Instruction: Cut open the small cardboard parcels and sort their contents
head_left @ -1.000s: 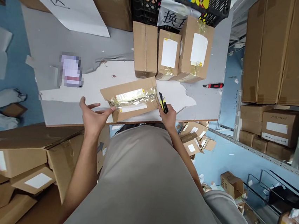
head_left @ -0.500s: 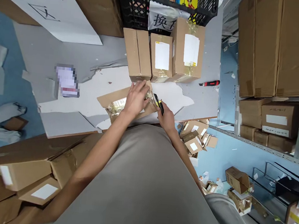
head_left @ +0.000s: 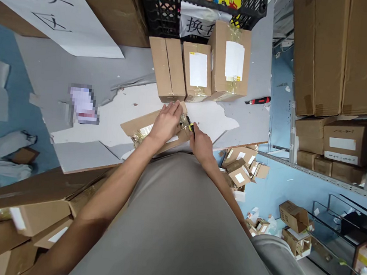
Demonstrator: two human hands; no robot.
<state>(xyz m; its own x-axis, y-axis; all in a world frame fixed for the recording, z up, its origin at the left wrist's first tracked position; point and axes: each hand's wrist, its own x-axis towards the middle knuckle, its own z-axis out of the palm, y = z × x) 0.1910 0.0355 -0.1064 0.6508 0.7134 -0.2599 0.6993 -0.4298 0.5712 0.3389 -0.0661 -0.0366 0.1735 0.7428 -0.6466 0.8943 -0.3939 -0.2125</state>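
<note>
A taped cardboard box (head_left: 132,126) with a white label lies at a slant near the table's front edge, partly hidden by my hands. My left hand (head_left: 165,123) rests across its top, fingers stretched toward the far edge and holding nothing. My right hand (head_left: 201,145) is closed round a black and yellow utility knife (head_left: 191,127). The knife's front end is at the box's right end, over the clear tape (head_left: 184,120); the blade's tip is hard to make out. Just beyond my left fingertips stands a closed brown carton (head_left: 168,69).
Two labelled cartons, a smaller one (head_left: 198,72) and a larger one (head_left: 232,62), stand before a black plastic crate (head_left: 165,10). A red and black utility knife (head_left: 258,100) lies at right. Left is a pixelated flat item (head_left: 84,104). Opened boxes (head_left: 240,173) are heaped beyond the table's edge.
My right hand has moved slightly left and brought the knife's front end onto the taped end of the box. My left hand stays on the box, its fingers closer together. The view has shifted slightly.
</note>
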